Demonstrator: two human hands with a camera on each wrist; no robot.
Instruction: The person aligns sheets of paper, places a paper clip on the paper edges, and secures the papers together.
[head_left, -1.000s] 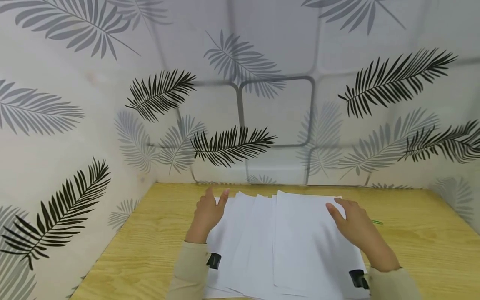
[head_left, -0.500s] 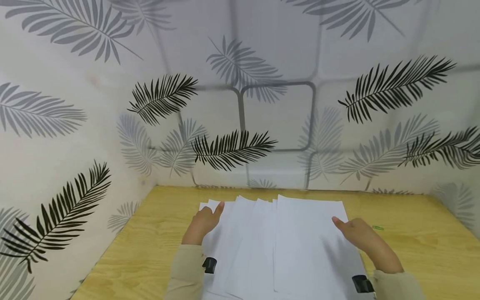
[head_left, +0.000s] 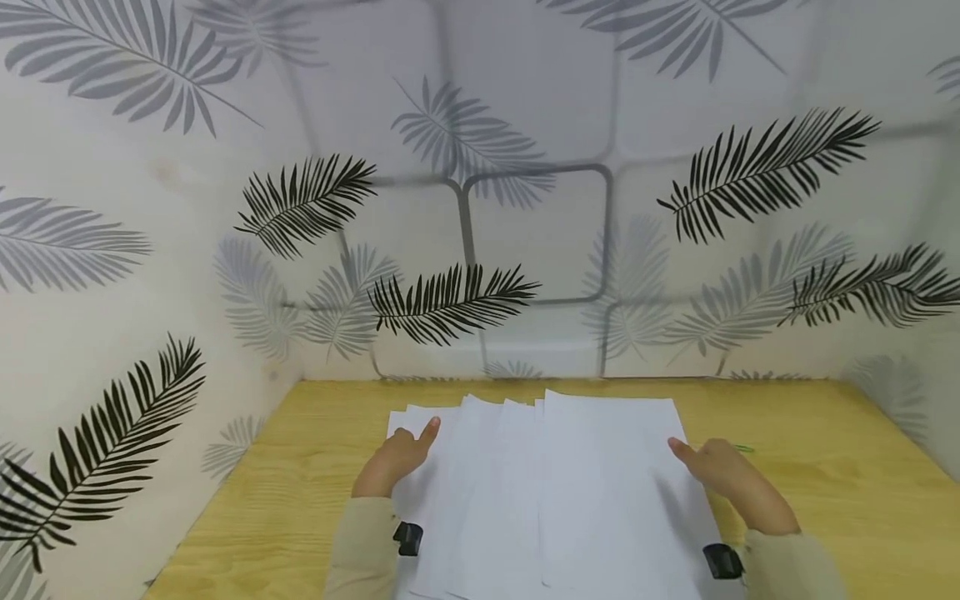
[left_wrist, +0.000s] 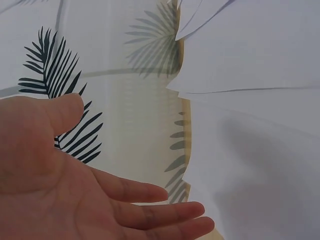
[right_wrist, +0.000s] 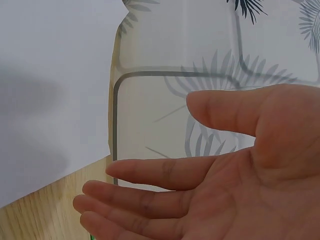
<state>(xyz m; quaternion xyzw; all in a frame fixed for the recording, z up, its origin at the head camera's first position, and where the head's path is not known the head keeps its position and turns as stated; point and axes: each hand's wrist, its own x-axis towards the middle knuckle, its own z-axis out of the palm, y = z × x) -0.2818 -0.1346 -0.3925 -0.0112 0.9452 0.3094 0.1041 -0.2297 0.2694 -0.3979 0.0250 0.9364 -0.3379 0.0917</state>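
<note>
Several white sheets of paper (head_left: 491,492) lie overlapped like a fan on the table, with a wide sheet (head_left: 600,475) uppermost at the right. My left hand (head_left: 397,460) is at the left edge of the sheets, thumb raised. In the left wrist view its palm (left_wrist: 60,195) shows, with fingers straight and nothing held. At the right edge of the sheets is my right hand (head_left: 735,477). The right wrist view shows its fingers (right_wrist: 145,200) extended beside the paper's corner, the thumb apart from them. Whether either hand touches paper cannot be told.
A green paper clip (head_left: 744,448) lies on the wooden table (head_left: 840,475) just beyond my right hand. Behind the table's far edge stands a wall (head_left: 540,333) covered in a leaf pattern. Black wrist devices (head_left: 723,561) sit over the paper.
Both hands have come down from the far corners toward the sides of the sheets, the left also moving outward. The sheets keep their arrangement. The head view has shifted slightly.
</note>
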